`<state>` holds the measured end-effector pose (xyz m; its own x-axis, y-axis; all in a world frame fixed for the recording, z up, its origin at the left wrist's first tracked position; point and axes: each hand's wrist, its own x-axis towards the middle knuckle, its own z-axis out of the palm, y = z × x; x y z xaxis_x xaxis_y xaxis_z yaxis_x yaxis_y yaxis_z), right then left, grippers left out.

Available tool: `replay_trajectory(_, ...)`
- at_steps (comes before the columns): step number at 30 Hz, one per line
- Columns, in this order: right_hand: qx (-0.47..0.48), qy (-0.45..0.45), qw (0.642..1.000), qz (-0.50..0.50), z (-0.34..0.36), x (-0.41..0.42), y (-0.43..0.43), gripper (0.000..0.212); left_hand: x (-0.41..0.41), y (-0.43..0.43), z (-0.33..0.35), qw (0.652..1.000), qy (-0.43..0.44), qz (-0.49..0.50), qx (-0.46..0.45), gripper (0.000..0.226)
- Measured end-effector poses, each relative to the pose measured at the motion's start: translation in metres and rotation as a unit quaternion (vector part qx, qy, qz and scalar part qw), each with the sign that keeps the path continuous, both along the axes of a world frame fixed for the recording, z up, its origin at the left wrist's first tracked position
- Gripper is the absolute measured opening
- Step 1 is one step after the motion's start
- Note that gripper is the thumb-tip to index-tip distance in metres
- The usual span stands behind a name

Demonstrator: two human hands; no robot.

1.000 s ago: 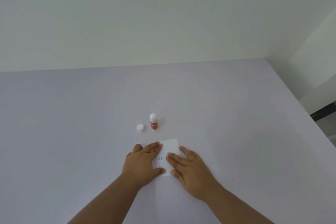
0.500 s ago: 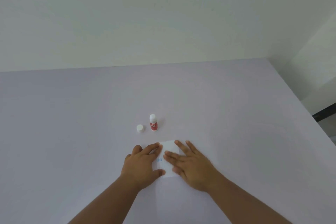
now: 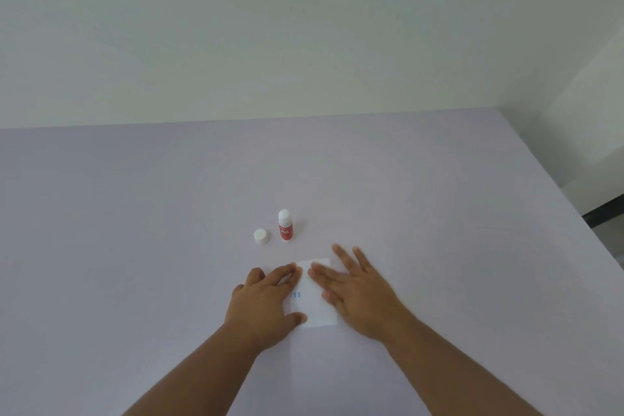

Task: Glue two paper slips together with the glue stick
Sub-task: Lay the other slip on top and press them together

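A white paper slip (image 3: pixel 312 309) with small blue marks lies flat on the pale lilac table (image 3: pixel 135 246). My left hand (image 3: pixel 266 302) presses its left edge with fingers spread flat. My right hand (image 3: pixel 358 287) lies flat across its right side, fingers stretched forward past the paper's far edge. Whether a second slip lies underneath cannot be made out. A red glue stick (image 3: pixel 285 226) stands upright and uncapped just beyond the paper. Its white cap (image 3: pixel 260 236) rests on the table to the left of the stick.
The table's right edge (image 3: pixel 553 186) runs diagonally at the right, with a dark gap below it. A pale wall rises behind the table's far edge.
My right hand has slid forward and to the right across the paper, uncovering more of the slip's middle. My left hand has stayed in place.
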<state>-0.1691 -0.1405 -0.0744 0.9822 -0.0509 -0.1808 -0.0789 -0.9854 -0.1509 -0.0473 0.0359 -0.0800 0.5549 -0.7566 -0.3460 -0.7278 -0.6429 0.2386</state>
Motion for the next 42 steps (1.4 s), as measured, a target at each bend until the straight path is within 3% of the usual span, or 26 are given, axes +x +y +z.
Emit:
replay_trajectory(4,0.012,0.015,0.999,-0.048,-0.005,0.007,-0.002,0.048,-0.002,-0.001,0.003,1.000,0.001,0.001,0.005,0.081)
replay_trajectory(10,-0.042,0.016,0.996,0.073,-0.006,-0.048,0.017,0.044,-0.001,-0.002,0.003,1.000,0.004,-0.003,0.000,0.080)
replay_trajectory(16,-0.014,0.019,0.999,-0.043,-0.001,-0.013,-0.003,0.047,-0.001,-0.001,0.003,1.000,0.005,-0.002,0.003,0.081)
replay_trajectory(22,-0.039,0.021,0.995,0.085,-0.004,-0.047,0.023,0.043,-0.001,-0.001,0.003,1.000,0.001,-0.003,-0.005,0.080)
replay_trajectory(28,0.002,0.008,0.999,-0.044,-0.002,0.008,0.000,0.047,-0.001,-0.001,0.004,1.000,0.002,-0.007,0.005,0.081)
replay_trajectory(34,-0.033,0.015,0.997,0.068,-0.007,-0.035,0.028,0.043,-0.001,-0.001,0.004,1.000,-0.001,-0.006,-0.005,0.080)
replay_trajectory(40,-0.014,0.008,0.999,-0.052,-0.005,0.006,-0.001,0.047,-0.001,-0.001,0.005,1.000,0.002,-0.007,0.010,0.081)
replay_trajectory(42,-0.016,0.010,0.999,-0.043,-0.001,0.005,0.002,0.047,0.000,-0.001,0.004,1.000,0.002,-0.008,0.009,0.081)
